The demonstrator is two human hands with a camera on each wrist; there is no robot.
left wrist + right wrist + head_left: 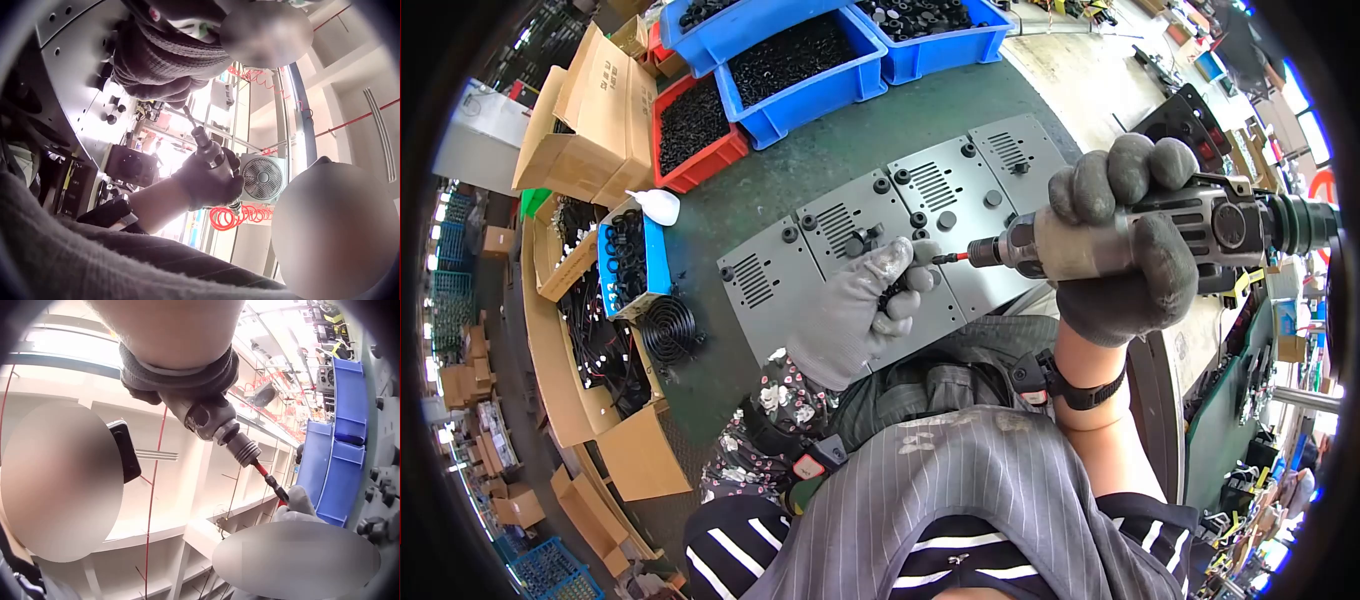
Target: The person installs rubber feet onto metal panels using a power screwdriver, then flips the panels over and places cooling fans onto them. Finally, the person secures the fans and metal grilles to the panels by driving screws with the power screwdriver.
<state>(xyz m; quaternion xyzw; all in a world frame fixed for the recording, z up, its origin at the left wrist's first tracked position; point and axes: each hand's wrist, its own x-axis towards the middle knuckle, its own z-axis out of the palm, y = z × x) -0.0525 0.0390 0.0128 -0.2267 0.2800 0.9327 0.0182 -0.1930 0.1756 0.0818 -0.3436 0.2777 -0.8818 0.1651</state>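
Note:
My right hand [1125, 225], in a dark grey glove, grips a power screwdriver [1090, 245] held level. Its red-banded bit [956, 257] points left, with the tip right at my left fingertips. My left hand [850, 310], in a light grey glove, has its fingers curled in, and small black parts [890, 291] show between them. Both hands are over a row of grey metal panels [840, 215] with slots and holes. Round black feet [789, 234] stand on the panels. In the right wrist view the bit [272, 482] meets the left fingertips [300, 501].
Blue bins [800, 105] and a red bin [700, 170] of small black parts stand at the back. To the left are a white squeeze bottle [658, 207], a blue box [650, 280] of black parts, a round black grille [668, 332] and open cartons [640, 455].

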